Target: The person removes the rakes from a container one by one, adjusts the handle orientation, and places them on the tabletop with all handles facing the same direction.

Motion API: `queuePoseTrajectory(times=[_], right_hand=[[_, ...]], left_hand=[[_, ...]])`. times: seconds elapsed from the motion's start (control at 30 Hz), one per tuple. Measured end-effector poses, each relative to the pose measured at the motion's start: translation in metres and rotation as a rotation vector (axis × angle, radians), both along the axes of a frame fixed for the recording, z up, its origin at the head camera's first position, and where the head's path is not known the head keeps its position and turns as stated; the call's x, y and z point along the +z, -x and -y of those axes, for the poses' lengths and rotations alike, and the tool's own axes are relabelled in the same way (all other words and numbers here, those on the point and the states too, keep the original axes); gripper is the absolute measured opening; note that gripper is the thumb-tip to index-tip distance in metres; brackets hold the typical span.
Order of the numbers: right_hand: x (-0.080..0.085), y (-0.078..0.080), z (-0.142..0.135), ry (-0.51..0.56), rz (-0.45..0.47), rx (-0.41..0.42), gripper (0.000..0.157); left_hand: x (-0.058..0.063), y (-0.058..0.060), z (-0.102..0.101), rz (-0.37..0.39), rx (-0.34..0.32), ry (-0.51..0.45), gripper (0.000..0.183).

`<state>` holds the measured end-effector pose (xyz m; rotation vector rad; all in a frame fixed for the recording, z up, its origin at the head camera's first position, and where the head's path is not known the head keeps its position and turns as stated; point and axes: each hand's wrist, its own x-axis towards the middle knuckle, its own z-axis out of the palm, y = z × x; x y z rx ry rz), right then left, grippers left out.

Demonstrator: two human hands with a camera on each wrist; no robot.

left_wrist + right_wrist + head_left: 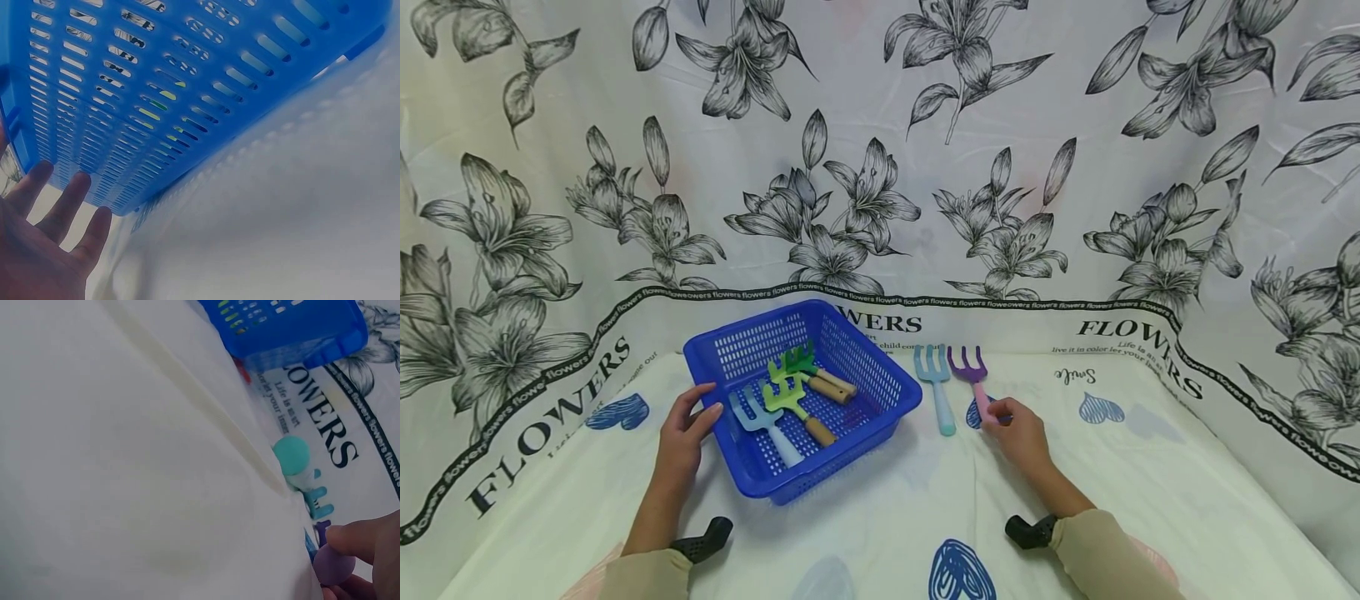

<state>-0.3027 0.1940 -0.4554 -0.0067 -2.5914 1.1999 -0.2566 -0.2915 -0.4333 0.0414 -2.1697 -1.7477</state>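
Note:
My left hand point(683, 429) holds the left rim of a blue plastic basket point(842, 457), with several fingers point(65, 206) spread against its outer wall in the left wrist view. Inside the basket lie a light-blue hand fork point(767, 423), a lime-green hand fork point(797, 408) with a wooden handle, and green tools point(808, 367) with wooden handles, partly overlapping. Right of the basket, my right hand point(1021, 435) pinches the pink handle of a purple hand fork point(970, 371); its round handle end point(334, 565) shows in the right wrist view. Beside it lies another light-blue hand fork point(938, 387).
A white cloth point(880, 542) with printed hearts covers the table. Behind it hangs a flower-printed curtain point(880, 100), with a black lettered band point(1000, 302) along its bottom. Black wrist devices point(703, 542) sit at both sleeve cuffs.

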Motion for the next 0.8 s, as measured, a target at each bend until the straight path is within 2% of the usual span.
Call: queuePoseTrajectory(times=[0.8], right_hand=[[0.0065, -0.0014, 0.0049, -0.074, 0.046, 0.032, 0.02]], left_hand=[[-0.0025, 0.0015, 0.0012, -0.005, -0.004, 0.0, 0.053]])
